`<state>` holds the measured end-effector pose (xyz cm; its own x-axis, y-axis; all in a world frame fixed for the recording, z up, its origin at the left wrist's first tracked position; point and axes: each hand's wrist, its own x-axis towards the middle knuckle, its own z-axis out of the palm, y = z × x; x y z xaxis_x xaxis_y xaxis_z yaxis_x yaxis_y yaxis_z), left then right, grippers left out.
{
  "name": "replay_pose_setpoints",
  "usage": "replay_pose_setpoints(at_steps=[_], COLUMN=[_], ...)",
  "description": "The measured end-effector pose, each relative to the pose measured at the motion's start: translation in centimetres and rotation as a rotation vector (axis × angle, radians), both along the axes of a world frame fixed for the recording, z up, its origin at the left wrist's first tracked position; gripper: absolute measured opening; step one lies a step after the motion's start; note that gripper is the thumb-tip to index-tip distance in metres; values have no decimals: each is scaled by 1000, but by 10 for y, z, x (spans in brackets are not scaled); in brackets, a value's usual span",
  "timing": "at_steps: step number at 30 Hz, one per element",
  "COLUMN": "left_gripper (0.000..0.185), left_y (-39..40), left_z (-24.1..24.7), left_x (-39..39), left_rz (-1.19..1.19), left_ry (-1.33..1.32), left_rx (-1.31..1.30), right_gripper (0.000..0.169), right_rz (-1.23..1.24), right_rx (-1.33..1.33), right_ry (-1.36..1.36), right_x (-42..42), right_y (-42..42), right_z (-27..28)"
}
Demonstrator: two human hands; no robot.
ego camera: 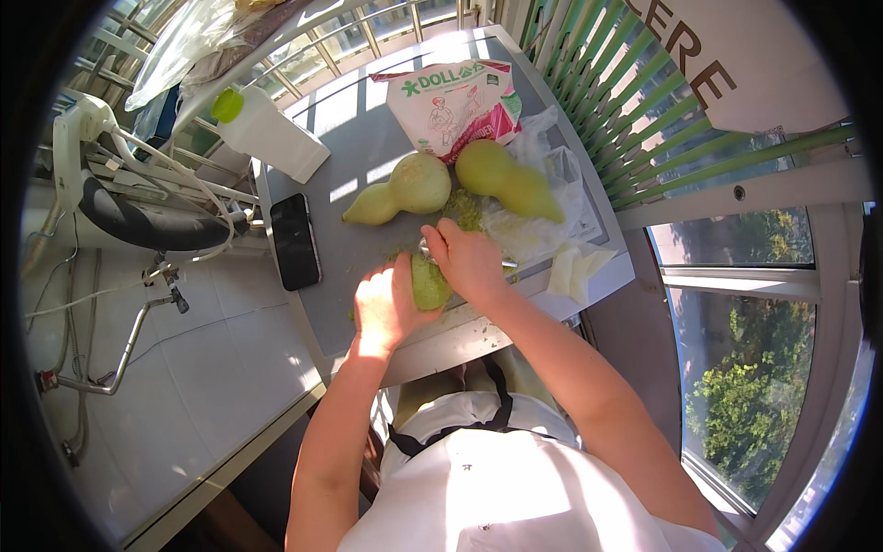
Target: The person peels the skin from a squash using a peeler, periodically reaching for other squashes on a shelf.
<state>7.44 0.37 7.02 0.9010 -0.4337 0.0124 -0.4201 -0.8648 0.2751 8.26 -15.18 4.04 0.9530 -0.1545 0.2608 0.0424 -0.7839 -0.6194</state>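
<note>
My left hand [383,303] grips a green gourd [429,284] with a scraped-looking surface, close to the near edge of the table. A shiny metal hand tool [509,263] is in my right hand [469,261], its working end against the top of that gourd. My fingers cover most of the tool, so its exact kind is hidden. Moist green shavings [463,208] lie in a heap just beyond my right hand. Farther back rest two whole bottle gourds, a pale one [414,185] on the left and a yellower one [507,178] on the right.
Behind the gourds stands a printed plastic bag [452,103]. Crumpled clear plastic [545,207] and a folded white tissue [578,269] lie on the right. At left are a smartphone [296,241] and a white jug [276,134] with a green cap, on the grey-topped table [338,276].
</note>
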Motion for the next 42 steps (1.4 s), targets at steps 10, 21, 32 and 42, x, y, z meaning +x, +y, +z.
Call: replay_pose_setpoints(at_steps=[10, 21, 32, 42], left_gripper=[82, 85, 87, 83], left_y=[2, 2, 2, 1], left_z=[-5, -6, -10, -5], left_x=[0, 1, 3, 6], left_rz=[43, 37, 46, 100], left_ry=[-25, -14, -59, 62], left_rx=[-72, -63, -81, -61], right_gripper=[36, 34, 41, 38], right_rz=[-29, -108, -107, -83], right_rx=[12, 8, -50, -40], right_ry=[144, 192, 246, 215], right_x=[-10, 2, -2, -12], right_y=[3, -2, -5, 4], right_z=[12, 1, 2, 10])
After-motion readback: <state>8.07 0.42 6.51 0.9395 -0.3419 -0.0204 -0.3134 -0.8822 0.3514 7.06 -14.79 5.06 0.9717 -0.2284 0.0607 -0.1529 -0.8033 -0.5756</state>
